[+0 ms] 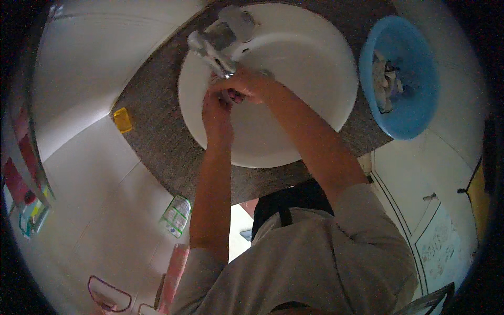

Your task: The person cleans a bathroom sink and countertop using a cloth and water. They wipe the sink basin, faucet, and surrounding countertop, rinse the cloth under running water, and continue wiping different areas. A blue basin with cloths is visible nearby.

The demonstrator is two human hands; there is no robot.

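Observation:
Both my hands are close together over the left side of a round white washbasin (315,90), just below the spout of a metal tap (212,55). A bright glint shows at the spout's tip; whether water runs is too blurred to tell. My right hand (250,84) lies across the top, its fingers curled around a small dark pink item (235,95), possibly cloth. Lower and to the left, my left hand (216,102) presses up against the right one and the item. Its fingertips are mostly hidden.
On the speckled brown counter (153,153), a yellow soap dish (122,120) sits at the left corner. A blue plastic tub (421,90) holding crumpled light cloth stands right. A green-and-white packet (176,216) is beside the counter's left edge. At right is a pale door (409,185).

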